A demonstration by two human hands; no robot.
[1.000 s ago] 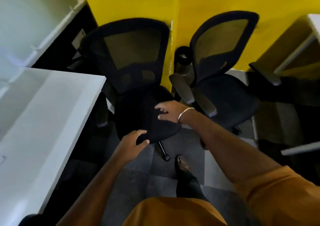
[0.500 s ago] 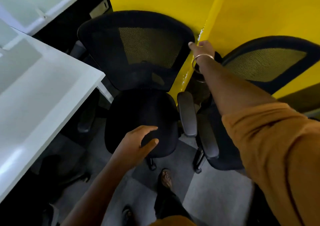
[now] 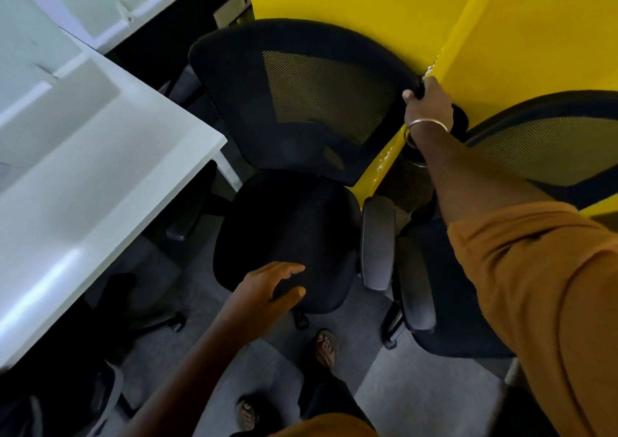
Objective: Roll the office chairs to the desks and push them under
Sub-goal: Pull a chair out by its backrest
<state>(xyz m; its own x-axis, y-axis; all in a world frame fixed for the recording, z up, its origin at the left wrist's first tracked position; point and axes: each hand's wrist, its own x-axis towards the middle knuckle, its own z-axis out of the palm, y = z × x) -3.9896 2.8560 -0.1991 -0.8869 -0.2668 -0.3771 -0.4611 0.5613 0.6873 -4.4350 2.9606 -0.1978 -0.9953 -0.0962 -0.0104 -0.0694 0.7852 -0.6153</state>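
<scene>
A black mesh-back office chair point(image 3: 287, 222) stands against the yellow wall, beside the corner of a white desk point(image 3: 100, 175). My right hand point(image 3: 429, 105) grips the upper right edge of its backrest. My left hand point(image 3: 267, 289) rests with relaxed fingers on the front edge of its seat. A second black mesh chair point(image 3: 541, 149) stands to the right, mostly behind my right arm.
The yellow wall point(image 3: 384, 5) has a protruding corner right behind the chairs. Another white desk point(image 3: 110, 5) lies at the far left. A dark chair base point(image 3: 150, 323) sits under the near desk. My feet point(image 3: 326, 348) stand on grey carpet.
My right hand left the seat, reached up and took hold of the backrest's right edge. I have moved closer to the chair. My left hand stays at the seat front.
</scene>
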